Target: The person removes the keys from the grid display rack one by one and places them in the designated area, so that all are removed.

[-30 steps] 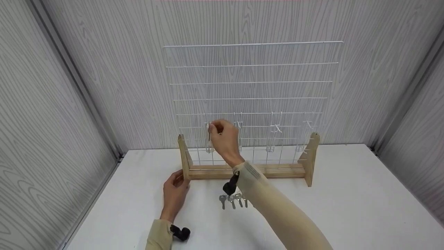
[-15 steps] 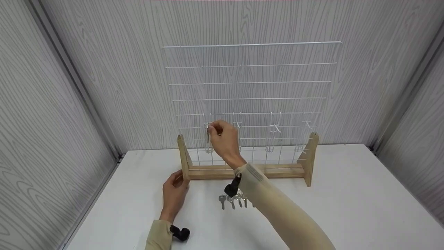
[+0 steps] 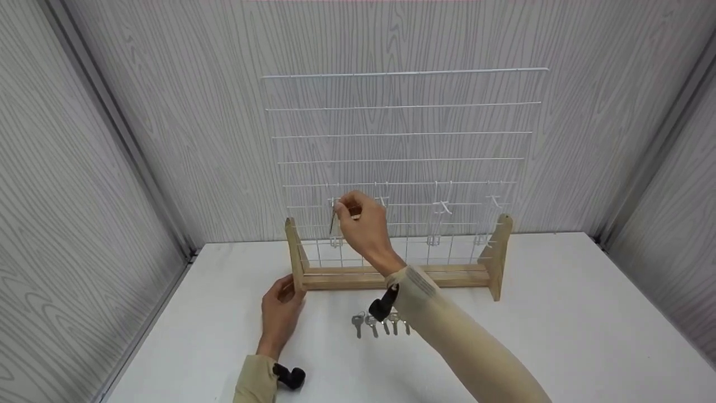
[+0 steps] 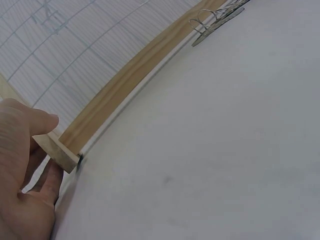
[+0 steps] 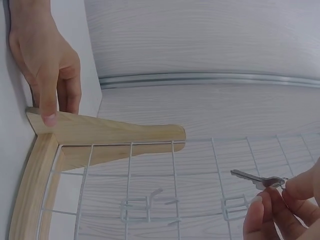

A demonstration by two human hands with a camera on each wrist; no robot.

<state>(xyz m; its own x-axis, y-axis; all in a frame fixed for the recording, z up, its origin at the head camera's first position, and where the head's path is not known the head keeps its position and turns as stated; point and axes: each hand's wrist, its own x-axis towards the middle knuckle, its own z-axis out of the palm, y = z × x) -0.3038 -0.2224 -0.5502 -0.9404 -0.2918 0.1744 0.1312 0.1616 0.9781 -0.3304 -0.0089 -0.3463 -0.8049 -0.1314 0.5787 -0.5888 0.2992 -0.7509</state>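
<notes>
My right hand (image 3: 363, 224) pinches a silver key (image 5: 255, 178) by its ring end between thumb and fingers. It is close in front of the leftmost white hook on the wire grid (image 3: 405, 73); whether the ring touches that hook cannot be made out. The key hangs at a slant, its blade free of the fingers. At the left end of the wooden stand (image 3: 335, 281), my left hand (image 3: 278, 313) grips the foot of the upright, thumb on one side and fingers on the other.
Several more keys (image 3: 358, 324) with rings lie in a row on the white table (image 3: 559, 336), partly behind my right wrist. Other white hooks (image 3: 443, 207) hang along the grid to the right. Grey wood-patterned panels (image 3: 140, 140) enclose the table's back and sides.
The key in my right hand has tilted, its lower end swinging left. My right wrist and forearm have shifted slightly right, uncovering more of the key row. The left hand keeps its grip.
</notes>
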